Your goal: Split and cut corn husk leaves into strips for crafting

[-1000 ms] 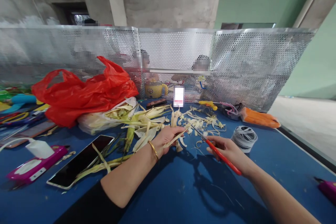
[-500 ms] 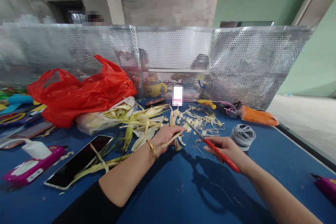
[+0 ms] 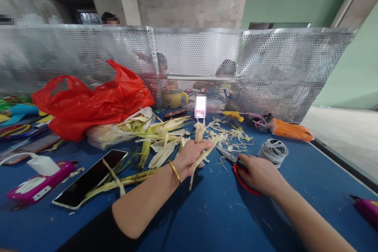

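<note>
My left hand [image 3: 191,156] is closed around a small bundle of dry corn husk [image 3: 199,130], which stands up above the fingers. A long pale husk strip also lies across that hand, one end past the thumb and the other hanging below. To the right, my right hand [image 3: 259,174] is curled over the red-handled scissors [image 3: 239,181], low over the table, with the blades pointing left toward the trimmed husk scraps [image 3: 236,132]. Part of the handles is hidden under the fingers.
Loose husks [image 3: 165,141], a red plastic bag [image 3: 97,100] and a phone [image 3: 91,179] lie left. A purple glue gun or similar tool [image 3: 44,183] is beyond the phone. Grey cord [image 3: 274,152] and an orange packet [image 3: 291,129] sit right. A perforated metal screen [image 3: 195,53] stands behind; people are beyond it.
My right hand has turned palm down, and the scissors now lie flatter and lower. The husk strip in my left hand reaches farther out on both sides.
</note>
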`<state>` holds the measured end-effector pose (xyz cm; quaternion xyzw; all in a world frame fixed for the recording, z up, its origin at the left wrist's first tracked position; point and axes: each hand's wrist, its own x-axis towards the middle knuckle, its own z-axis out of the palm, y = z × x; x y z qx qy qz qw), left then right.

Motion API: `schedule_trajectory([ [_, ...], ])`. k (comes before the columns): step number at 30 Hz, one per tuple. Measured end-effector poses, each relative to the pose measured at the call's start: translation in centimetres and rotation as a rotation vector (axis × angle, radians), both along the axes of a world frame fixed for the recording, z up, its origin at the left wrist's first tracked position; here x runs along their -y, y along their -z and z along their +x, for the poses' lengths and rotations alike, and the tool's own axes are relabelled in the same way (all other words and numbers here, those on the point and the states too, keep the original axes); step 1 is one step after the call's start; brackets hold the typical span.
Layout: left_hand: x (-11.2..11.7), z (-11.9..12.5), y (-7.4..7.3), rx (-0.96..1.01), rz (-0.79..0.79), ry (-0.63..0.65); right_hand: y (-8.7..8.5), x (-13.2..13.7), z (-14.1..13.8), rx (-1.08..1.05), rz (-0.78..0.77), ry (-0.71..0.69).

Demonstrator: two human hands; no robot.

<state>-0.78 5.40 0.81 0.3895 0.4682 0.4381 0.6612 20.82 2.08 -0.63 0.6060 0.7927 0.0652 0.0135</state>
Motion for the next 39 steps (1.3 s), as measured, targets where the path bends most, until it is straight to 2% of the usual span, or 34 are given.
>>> schedule_trajectory([
  [4,1.0,0.8,-0.6,0.08,-0.055,0.055,-0.6,0.5,-0.3,0.09,0.028,0.026],
  [7,1.5,1.4,-0.5,0.107,-0.078,0.098,-1.1,0.7,-0.6,0.036,0.206,0.02],
  [10,2.1,1.9,-0.2,0.1,-0.084,0.151,-1.3,0.9,-0.9,-0.138,0.47,-0.151],
  [12,2.5,2.1,0.0,0.086,-0.093,0.199,-1.2,1.0,-0.9,-0.19,0.526,-0.295],
  [15,2.8,2.3,0.1,0.045,-0.083,0.258,-1.0,1.0,-0.7,-0.231,0.452,-0.442],
  [17,2.7,2.3,0.3,0.068,-0.08,0.293,-1.2,1.0,-0.6,-0.342,0.375,-0.44],
  [19,2.3,2.1,0.5,0.16,-0.107,0.314,-1.3,1.0,-0.7,-0.563,0.279,-0.352],
  [22,1.9,2.0,0.8,0.287,-0.124,0.28,-1.3,1.0,-1.4,-0.989,0.076,-0.15],
  [25,2.0,2.0,1.0,0.344,-0.083,0.236,-0.8,1.2,-2.4,-1.243,-0.133,-0.079],
  [30,2.2,2.3,1.4,0.425,-0.05,0.318,0.4,1.4,-3.6,-1.282,-0.229,-0.077],
  [35,2.3,3.1,2.0,0.335,0.015,0.245,0.5,1.6,-4.2,-1.451,-0.419,0.053],
  [39,2.3,3.4,2.0,0.312,0.021,0.162,0.3,1.7,-4.4,-1.49,-0.482,0.062],
])
